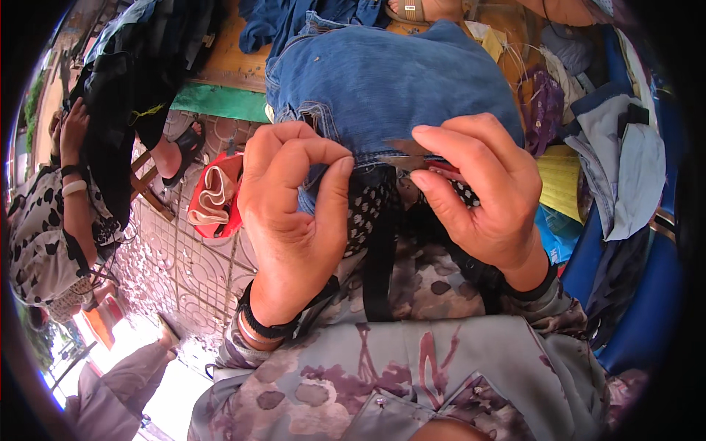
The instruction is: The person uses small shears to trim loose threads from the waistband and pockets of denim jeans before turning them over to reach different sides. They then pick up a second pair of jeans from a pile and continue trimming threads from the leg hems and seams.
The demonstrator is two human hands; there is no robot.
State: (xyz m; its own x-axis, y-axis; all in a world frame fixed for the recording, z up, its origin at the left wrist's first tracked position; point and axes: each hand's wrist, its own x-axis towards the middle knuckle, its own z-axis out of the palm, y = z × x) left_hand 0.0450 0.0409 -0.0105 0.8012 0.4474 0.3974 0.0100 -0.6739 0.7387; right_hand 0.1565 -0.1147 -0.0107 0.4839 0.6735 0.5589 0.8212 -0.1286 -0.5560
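Note:
A pair of blue jeans [397, 81] lies bunched over my lap, with a stitched edge facing me. My left hand [298, 198] is closed at the left of that edge, thumb and forefinger pinched together. Whatever sits between those fingertips is too small to make out. In my right hand [482, 195] is a pair of small thread snips [406, 147], held between thumb and fingers. Their two metal blades point left along the denim edge, slightly apart, toward my left fingertips. The palm hides most of the handle.
Beyond the jeans stands a wooden table [228, 62] with more denim. Folded garments [607, 147] and a yellow cloth [562, 180] are piled at right. A red bag [217, 198] sits on the paved floor [184, 253]. Another person [66, 228] is at far left.

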